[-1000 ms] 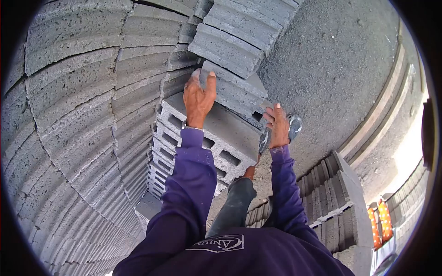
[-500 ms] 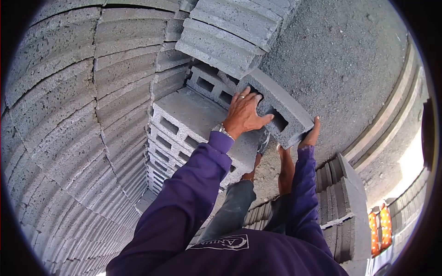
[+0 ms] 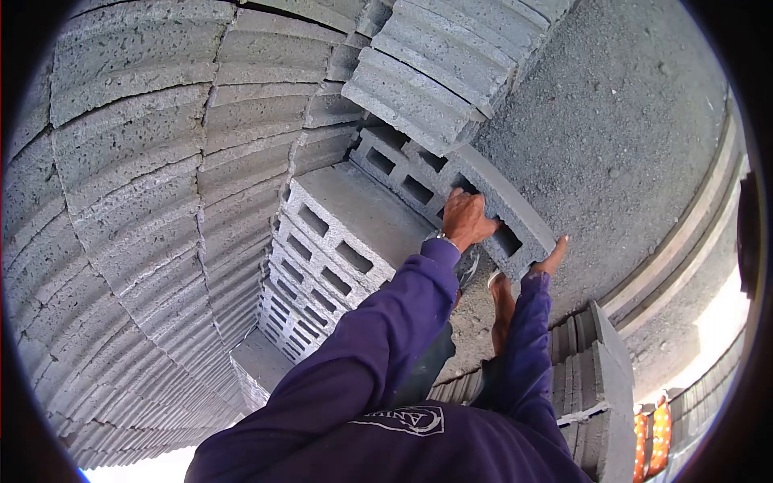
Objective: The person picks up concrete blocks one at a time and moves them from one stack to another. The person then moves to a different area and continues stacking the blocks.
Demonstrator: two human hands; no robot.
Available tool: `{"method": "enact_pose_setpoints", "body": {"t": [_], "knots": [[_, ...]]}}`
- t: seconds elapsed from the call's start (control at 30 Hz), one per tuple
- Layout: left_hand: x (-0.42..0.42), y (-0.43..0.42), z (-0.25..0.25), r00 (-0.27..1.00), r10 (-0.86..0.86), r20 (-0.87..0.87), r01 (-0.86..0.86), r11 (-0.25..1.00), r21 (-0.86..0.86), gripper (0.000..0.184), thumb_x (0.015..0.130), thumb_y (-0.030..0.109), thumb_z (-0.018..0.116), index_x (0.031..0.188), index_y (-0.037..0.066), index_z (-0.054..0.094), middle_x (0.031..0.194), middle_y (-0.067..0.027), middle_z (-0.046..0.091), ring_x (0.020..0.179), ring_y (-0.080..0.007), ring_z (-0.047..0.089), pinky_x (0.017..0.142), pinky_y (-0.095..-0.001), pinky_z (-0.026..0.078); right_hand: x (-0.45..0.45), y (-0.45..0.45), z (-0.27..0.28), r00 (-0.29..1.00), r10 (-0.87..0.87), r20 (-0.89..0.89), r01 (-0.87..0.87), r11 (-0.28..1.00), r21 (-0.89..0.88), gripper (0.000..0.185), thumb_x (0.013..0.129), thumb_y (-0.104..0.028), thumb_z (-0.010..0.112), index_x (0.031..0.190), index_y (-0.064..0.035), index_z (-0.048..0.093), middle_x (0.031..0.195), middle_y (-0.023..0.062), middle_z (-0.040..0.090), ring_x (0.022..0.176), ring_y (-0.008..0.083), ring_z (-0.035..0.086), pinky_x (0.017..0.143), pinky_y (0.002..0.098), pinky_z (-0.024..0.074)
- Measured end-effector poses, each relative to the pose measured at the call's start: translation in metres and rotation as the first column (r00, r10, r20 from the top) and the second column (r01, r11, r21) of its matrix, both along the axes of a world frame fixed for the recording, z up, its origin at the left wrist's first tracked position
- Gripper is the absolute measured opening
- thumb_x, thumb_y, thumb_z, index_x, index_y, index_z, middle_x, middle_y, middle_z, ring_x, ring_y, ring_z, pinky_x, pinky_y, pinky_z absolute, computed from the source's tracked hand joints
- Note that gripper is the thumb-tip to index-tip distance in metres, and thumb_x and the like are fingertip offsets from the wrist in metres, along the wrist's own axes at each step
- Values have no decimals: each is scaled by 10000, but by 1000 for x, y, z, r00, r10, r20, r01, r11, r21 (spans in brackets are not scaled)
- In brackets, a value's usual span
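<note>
A grey hollow concrete block (image 3: 514, 200) lies slanting in front of me, its holes facing me. My left hand (image 3: 467, 219) is closed on the wall between two of its holes, fingers tucked into the upper hole and out of sight. My right hand (image 3: 551, 258) grips the block's lower right end; one fingertip shows past the edge and the rest is partly hidden. The block's upper end sits against another hollow block (image 3: 400, 174) and below a stack of ribbed-side blocks (image 3: 439, 60).
A tall wall of stacked blocks (image 3: 137, 161) curves along the left. A lower stack (image 3: 366, 205) stands beside my left arm. Gravelly ground (image 3: 620, 121) lies to the right, with a long pale rail (image 3: 684, 233) beyond. More blocks (image 3: 616, 362) stand by my right leg, near orange dotted cloth (image 3: 660, 435).
My left fingers have gone from lying spread over the block to curling into its hole. The block's lower end has shifted slightly down, and the view has swung a little left.
</note>
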State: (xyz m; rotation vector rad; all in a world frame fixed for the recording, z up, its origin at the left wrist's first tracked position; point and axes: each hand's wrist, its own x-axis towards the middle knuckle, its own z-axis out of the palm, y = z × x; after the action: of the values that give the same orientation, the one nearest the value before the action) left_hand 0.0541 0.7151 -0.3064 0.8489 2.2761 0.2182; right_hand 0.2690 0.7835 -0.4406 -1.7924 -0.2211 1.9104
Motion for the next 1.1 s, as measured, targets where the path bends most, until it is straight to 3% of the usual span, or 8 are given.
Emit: {"method": "enact_pose_setpoints", "body": {"t": [0.27, 0.4, 0.47, 0.53, 0.6, 0.73, 1.0, 1.1], "knots": [[-44, -5, 2, 990, 13, -142, -24, 997, -71, 419, 654, 327, 732, 819, -48, 644, 857, -271, 659, 921, -353, 631, 1059, -403, 321, -87, -12, -5, 1000, -3, -1, 3, 995, -97, 851, 829, -696, 489, 1304, 10, 480, 1252, 168, 561, 1107, 340, 549, 968, 401, 416], [-56, -10, -24, 979, -12, -205, -6, 996, -88, 426, 651, 328, 738, 831, -47, 650, 852, -263, 663, 917, -353, 633, 1061, -403, 318, -77, -30, -81, 969, 44, -245, -79, 987, -137, 867, 875, -698, 391, 1339, 32, 451, 1291, 184, 538, 1175, 317, 513, 1018, 380, 368], [-56, -9, -46, 965, -7, -261, -6, 999, -48, 406, 645, 317, 741, 816, -41, 654, 831, -257, 664, 889, -344, 637, 1056, -398, 322, -69, -22, -87, 790, 579, 201, -578, 813, -67, 884, 894, -693, 343, 1371, 49, 411, 1339, 200, 502, 1237, 314, 469, 1055, 347, 316], [-58, -3, -70, 970, 4, -242, -47, 984, -172, 389, 647, 315, 739, 805, -32, 660, 813, -250, 663, 886, -324, 637, 1052, -386, 322, -70, -16, -69, 762, 565, 316, -561, 820, -113, 892, 902, -690, 318, 1398, 50, 367, 1401, 213, 438, 1316, 320, 389, 1079, 350, 272], [-55, -4, -83, 959, 0, -282, -38, 991, -131, 383, 649, 320, 737, 803, -23, 667, 798, -239, 662, 897, -305, 635, 1054, -376, 313, -44, -18, -62, 908, 414, 67, -388, 890, -238, 906, 883, -715, 303, 1414, 18, 358, 1447, 216, 378, 1356, 349, 326, 1084, 438, 249], [-56, -8, -77, 959, -20, -283, -3, 997, -80, 401, 665, 335, 728, 827, -27, 666, 835, -240, 661, 931, -314, 625, 1068, -387, 293, -38, -6, -7, 848, 522, 94, -467, 818, -336, 933, 838, -756, 287, 1412, -26, 376, 1457, 220, 368, 1358, 382, 319, 1050, 564, 190], [-92, -37, -27, 977, -136, -164, 150, 986, 77, 432, 771, 388, 665, 985, 12, 673, 1002, -220, 669, 997, -354, 608, 1017, -428, 363, -27, 20, 78, 803, 563, 198, -550, 827, -118, 638, 869, -575, 522, 1192, -29, 592, 1049, 99, 658, 900, 194, 636, 650, 308, 425], [-124, -40, 78, 800, 584, -137, -554, 807, 205, 366, 830, 293, 628, 1070, 18, 643, 1068, -218, 649, 962, -377, 612, 906, -435, 443, -30, 22, 113, 789, 575, 219, -576, 815, -65, 545, 883, -517, 547, 1130, -37, 620, 940, 78, 680, 787, 170, 652, 598, 293, 426]]}}
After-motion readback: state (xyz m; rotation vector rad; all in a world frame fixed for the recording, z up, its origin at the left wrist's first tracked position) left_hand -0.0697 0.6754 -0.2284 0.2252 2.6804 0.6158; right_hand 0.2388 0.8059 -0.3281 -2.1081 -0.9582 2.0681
